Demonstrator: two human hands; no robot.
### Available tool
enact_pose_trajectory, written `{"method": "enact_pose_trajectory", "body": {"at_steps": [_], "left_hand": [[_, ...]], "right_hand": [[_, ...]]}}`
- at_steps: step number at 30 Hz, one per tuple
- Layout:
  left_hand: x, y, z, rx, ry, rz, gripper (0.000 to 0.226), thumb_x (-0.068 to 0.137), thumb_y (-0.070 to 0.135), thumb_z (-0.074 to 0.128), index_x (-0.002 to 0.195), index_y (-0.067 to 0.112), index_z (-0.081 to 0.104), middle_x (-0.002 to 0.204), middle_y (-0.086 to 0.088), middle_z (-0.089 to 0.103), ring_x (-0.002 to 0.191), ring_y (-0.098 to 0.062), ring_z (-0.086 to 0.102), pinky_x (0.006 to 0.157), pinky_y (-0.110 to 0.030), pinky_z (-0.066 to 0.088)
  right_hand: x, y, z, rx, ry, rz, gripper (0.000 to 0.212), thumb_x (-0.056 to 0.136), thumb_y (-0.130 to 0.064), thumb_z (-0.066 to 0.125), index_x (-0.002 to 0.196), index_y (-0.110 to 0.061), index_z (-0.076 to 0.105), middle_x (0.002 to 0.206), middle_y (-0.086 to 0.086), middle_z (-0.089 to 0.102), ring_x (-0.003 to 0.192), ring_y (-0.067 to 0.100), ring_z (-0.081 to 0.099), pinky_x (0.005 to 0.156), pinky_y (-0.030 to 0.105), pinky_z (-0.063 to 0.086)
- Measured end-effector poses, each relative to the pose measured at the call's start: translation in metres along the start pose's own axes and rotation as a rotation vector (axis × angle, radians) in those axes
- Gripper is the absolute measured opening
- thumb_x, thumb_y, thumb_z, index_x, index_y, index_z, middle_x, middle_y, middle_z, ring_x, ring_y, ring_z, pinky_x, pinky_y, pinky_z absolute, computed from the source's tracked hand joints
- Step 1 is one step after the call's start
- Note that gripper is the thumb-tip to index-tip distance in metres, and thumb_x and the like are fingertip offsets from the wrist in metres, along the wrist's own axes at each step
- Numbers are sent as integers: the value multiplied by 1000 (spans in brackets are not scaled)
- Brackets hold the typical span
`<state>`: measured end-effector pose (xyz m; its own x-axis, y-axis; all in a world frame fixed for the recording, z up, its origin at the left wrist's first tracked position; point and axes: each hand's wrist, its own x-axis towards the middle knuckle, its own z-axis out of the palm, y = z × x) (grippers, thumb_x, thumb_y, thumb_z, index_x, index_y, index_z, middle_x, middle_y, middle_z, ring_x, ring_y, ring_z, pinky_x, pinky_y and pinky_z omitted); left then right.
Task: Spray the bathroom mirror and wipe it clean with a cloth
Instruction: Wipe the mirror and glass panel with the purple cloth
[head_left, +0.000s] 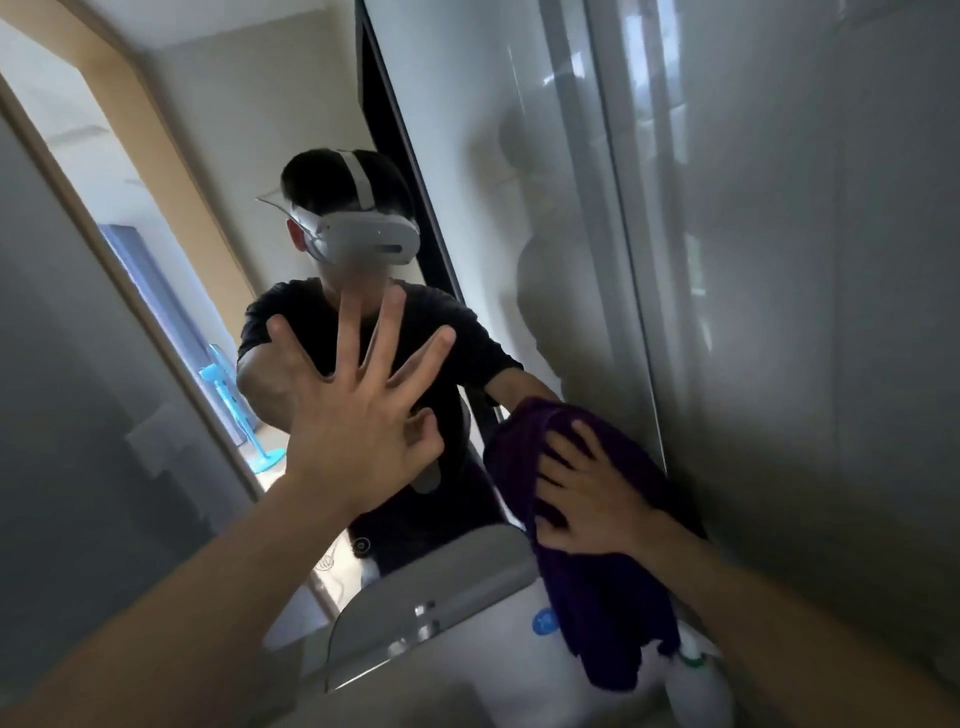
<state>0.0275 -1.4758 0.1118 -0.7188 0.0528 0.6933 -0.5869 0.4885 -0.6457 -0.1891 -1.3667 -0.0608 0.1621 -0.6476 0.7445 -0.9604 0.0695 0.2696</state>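
The right hand (592, 499) grips a bunched dark purple cloth (597, 613) with curved fingers, pressing it against the lower right corner of the large wall mirror (493, 156). The cloth's loose end hangs down past the mirror's bottom edge. The left hand (358, 431) is released, its fingers straight and splayed wide in front of the glass, covering part of the person's reflection. Whether it touches the glass cannot be told.

Below the mirror juts a curved clear glass shelf (415, 597). Under the hanging cloth, near the grey wall (831, 312), stands a white plastic spray bottle with a green collar (696, 686). A bright blue standing fan (234, 405) shows in the reflection.
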Motion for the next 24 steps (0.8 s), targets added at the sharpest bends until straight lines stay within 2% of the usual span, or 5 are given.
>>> {"method": "enact_pose_trajectory", "body": {"at_steps": [5, 14, 19, 22, 24], "left_hand": [[0, -1, 2, -13, 38, 13, 81, 90, 50, 53, 162, 30, 23, 170, -21, 9, 154, -52, 6, 108, -84, -5], [2, 0, 1, -7, 22, 12, 82, 89, 51, 51, 163, 32, 20, 171, -20, 7, 155, -50, 3, 108, -85, -4], [3, -1, -2, -51, 20, 11, 84, 89, 50, 55, 163, 30, 21, 170, -21, 7, 154, -52, 6, 107, -86, -2], [3, -1, -2, -45, 25, 13, 83, 91, 52, 53, 163, 29, 20, 170, -21, 6, 154, -53, 5, 107, -85, -3], [3, -1, -3, -50, 24, 7, 82, 91, 53, 52, 163, 30, 20, 170, -21, 6, 154, -52, 5, 107, -85, -2]], "right_hand": [[-4, 35, -13, 129, 43, 472, 71, 70, -37, 51, 136, -12, 43, 134, 18, 57, 136, 38, 36, 125, 51, -3], [28, -71, 10, 276, 162, 1116, 71, 77, -31, 44, 138, 5, 32, 134, 35, 55, 135, 43, 34, 122, 56, 4], [-9, -89, 21, 112, -208, 387, 50, 79, -50, 53, 111, -18, 74, 120, 12, 71, 128, 38, 38, 123, 54, -10], [-35, -49, 16, 70, -200, -58, 41, 80, -45, 60, 114, -24, 71, 123, -1, 69, 128, 28, 41, 122, 48, 3], [-36, -21, 12, 58, -137, -100, 34, 78, -39, 62, 104, -20, 71, 116, 2, 70, 125, 28, 44, 123, 45, 5]]}}
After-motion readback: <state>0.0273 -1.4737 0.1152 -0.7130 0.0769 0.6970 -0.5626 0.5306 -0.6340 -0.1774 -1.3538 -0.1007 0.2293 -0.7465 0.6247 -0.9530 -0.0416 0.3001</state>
